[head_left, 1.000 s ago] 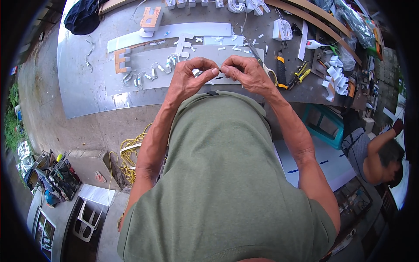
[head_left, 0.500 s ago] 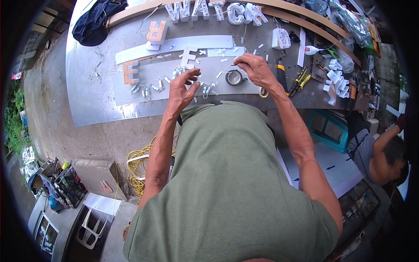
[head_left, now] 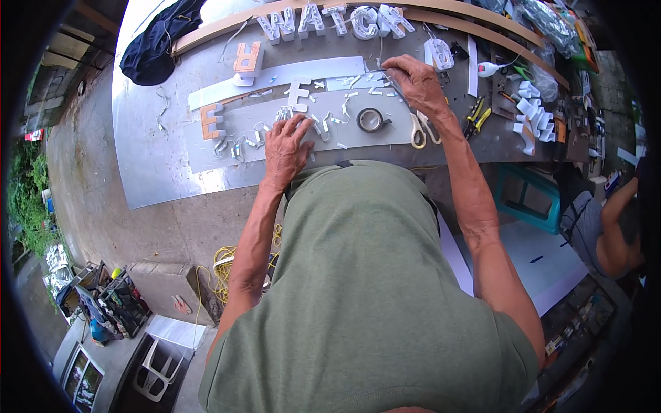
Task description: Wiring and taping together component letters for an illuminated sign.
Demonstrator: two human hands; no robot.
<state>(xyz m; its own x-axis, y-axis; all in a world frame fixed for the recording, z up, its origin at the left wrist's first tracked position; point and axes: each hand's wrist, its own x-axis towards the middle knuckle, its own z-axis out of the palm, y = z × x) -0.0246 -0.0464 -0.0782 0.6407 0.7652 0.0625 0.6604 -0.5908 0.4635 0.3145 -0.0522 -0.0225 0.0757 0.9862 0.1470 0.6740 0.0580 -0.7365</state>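
My left hand (head_left: pixel 286 151) lies low over the grey sheet with its fingers apart. Its fingertips are beside a bunch of small white wired modules (head_left: pixel 285 112), just below a white letter E (head_left: pixel 298 94). Farther right, my right hand (head_left: pixel 418 86) is closed, thumb and fingers bent together above the sheet's right end. A thin grey piece shows under its fingers; whether it is held, I cannot tell. Scissors with cream handles (head_left: pixel 418 135) lie below that hand, partly covered by it. Between my hands lies a dark roll of tape (head_left: pixel 370 120).
White block letters (head_left: pixel 310 22) line the back by long brown strips (head_left: pixel 475 27). Yellow-handled pliers (head_left: pixel 476 118) and a white foam-like letter cluster (head_left: pixel 530 113) lie right. A dark cloth (head_left: pixel 155 51) sits back left. A co-worker (head_left: pixel 592 227) is near a teal stool (head_left: pixel 530 199).
My right hand has moved up and right, away from the wired modules, uncovering the scissors' handles. My left hand has lowered toward the sheet. The whole view has shifted slightly.
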